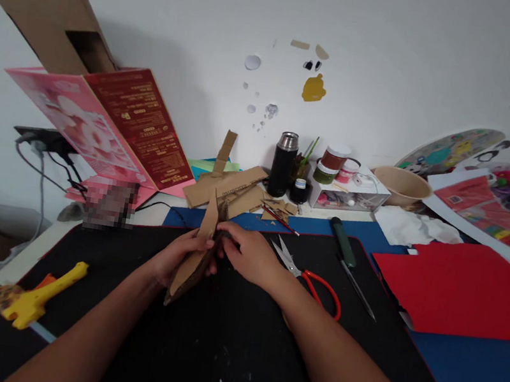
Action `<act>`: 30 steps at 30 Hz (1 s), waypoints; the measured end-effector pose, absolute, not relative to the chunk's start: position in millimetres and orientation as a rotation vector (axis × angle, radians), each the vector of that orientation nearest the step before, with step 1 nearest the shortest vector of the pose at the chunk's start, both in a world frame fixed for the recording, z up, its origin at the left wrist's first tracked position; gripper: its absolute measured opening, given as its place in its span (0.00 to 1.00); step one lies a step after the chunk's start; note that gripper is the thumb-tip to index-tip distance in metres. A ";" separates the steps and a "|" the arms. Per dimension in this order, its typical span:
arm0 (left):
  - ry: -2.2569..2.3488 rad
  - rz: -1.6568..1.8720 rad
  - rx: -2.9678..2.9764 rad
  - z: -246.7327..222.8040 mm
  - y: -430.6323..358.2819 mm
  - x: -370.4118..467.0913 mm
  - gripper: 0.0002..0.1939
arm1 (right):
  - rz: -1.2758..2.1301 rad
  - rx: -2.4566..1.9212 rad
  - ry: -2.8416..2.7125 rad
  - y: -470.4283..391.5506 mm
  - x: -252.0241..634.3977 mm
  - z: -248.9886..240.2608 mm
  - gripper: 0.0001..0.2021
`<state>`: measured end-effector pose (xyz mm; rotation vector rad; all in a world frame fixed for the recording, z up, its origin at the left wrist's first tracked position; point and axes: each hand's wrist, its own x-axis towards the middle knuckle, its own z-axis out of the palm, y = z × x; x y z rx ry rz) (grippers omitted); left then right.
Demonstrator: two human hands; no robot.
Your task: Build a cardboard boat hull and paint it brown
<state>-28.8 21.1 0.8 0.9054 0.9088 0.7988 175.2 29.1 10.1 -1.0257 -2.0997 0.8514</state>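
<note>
A folded, layered piece of brown cardboard (192, 267) stands tilted between my hands over the black mat (189, 361). My left hand (173, 257) grips it from the left, thumb across its face and fingertips showing behind it. On the right side, my right hand (249, 256) is closed at the cardboard's upper edge, its fingers bent against it. Just right of that hand lie scissors with red handles (323, 289), partly under my right forearm. Beyond them rests a dark green-handled knife or awl (344, 242) with a long thin metal part.
Cardboard scraps (240, 192) lie behind my hands near the black thermos (283, 164). Yellow glue gun (37, 302) at left. Red sheet (466, 290) at right. A pink and red box (115, 124) stands back left; paint jars (335, 158) sit on a small organizer.
</note>
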 end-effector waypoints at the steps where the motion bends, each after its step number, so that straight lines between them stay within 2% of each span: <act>1: 0.901 0.794 0.909 1.1 21.1 -28.9 0.19 | 0.866 -1.016 -2.088 29.0 175.2 10.9 0.18; 8: 0.841 0.751 0.891 4.5 20.9 -29.2 0.17 | 0.883 -1.037 -2.032 26.8 174.3 13.7 0.16; 20: 0.884 0.782 0.839 3.9 23.2 -28.5 0.20 | 0.707 -1.063 -1.940 28.2 170.4 -1.0 0.15; 24: 0.916 0.832 0.865 2.0 20.6 -24.2 0.22 | 0.844 -1.100 -1.764 28.7 172.8 0.6 0.13; 30: 0.968 0.819 1.016 5.4 11.5 -10.0 0.33 | 1.122 -1.022 -1.505 32.9 170.7 -3.1 0.11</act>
